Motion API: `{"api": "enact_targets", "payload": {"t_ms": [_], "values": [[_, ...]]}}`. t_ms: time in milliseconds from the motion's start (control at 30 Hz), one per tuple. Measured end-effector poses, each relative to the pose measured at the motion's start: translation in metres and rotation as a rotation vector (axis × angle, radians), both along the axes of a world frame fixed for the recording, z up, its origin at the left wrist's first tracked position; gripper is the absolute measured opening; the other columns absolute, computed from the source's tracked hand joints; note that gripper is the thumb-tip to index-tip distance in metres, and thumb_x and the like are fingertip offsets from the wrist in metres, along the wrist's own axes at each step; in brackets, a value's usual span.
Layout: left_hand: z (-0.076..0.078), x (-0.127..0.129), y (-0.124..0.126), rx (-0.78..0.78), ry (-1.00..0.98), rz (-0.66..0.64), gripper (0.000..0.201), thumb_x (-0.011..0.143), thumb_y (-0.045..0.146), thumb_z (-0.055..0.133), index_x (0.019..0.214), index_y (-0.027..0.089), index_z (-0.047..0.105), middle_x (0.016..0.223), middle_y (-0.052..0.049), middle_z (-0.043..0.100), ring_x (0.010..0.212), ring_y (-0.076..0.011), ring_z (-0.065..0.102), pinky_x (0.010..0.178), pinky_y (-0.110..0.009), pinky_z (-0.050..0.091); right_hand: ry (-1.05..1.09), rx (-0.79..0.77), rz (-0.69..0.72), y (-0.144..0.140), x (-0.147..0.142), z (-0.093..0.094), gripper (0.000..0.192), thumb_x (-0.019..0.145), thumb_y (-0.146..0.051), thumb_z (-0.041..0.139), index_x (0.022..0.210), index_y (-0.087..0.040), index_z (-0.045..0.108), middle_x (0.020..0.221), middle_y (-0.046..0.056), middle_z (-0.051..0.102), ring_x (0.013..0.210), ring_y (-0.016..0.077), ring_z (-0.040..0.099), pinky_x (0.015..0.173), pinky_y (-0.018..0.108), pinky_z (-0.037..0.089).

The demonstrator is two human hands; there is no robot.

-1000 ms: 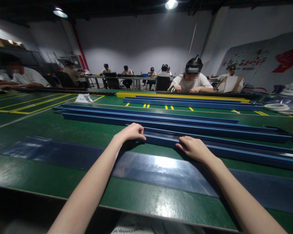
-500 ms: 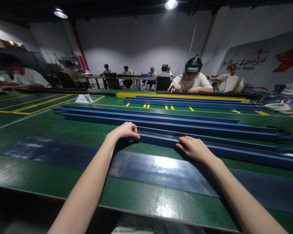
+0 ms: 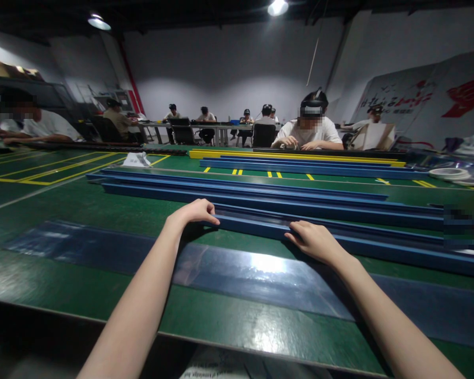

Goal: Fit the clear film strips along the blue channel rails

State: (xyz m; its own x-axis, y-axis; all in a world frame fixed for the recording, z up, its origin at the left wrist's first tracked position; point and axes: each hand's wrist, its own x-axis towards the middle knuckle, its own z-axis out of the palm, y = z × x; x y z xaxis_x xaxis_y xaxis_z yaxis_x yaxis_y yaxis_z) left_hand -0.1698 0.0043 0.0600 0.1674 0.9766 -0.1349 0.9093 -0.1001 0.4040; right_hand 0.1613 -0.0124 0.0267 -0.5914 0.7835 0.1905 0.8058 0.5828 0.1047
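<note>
Nearest the viewer, a dark glossy film strip (image 3: 256, 271) lies flat along the green counter (image 3: 63, 210), catching the glare of a ceiling lamp. Both forearms reach over it.

Just beyond the film strip lies the nearest blue rail (image 3: 355, 243), a long blue profile that runs off to the right. The left hand (image 3: 193, 212) sits at the left end of this nearest blue rail, fingers curled over the end and thumb tucked underneath, so it grips the tip. The right hand (image 3: 314, 241) rests further along the same rail, palm down, fingers bent over its top edge and pressing on it; whether the thumb closes beneath the rail cannot be told.

Behind the nearest blue rail, touching or just beside it, lie more blue rails (image 3: 240, 192) side by side, reaching further left than the held one. Beyond those, across a band of bare counter with short yellow marks, sits a second bundle of blue rails (image 3: 300, 167) with a yellow rail (image 3: 292, 155) at its back. A roll of tape (image 3: 447, 172) lies to the right of that bundle.

Behind the yellow rail a person in a white shirt (image 3: 308, 131) sits bent over the counter. Further people sit at tables near the grey wall, and another at the far left.
</note>
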Motion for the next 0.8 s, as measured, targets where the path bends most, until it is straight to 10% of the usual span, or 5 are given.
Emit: {"api": "enact_targets", "payload": {"t_ms": [800], "values": [[0.007, -0.006, -0.003, -0.118, 0.226, 0.055, 0.038, 0.059, 0.046, 0.064, 0.086, 0.018, 0.065, 0.082, -0.006, 0.065, 0.07, -0.0178, 0.057, 0.058, -0.025, 0.039, 0.184, -0.12, 0.007, 0.0, -0.039, 0.007, 0.026, 0.086, -0.035, 0.037, 0.1, -0.022, 0.055, 0.099, 0.004, 0.065, 0.088, 0.0176, 0.059, 0.066, 0.024, 0.038]]}}
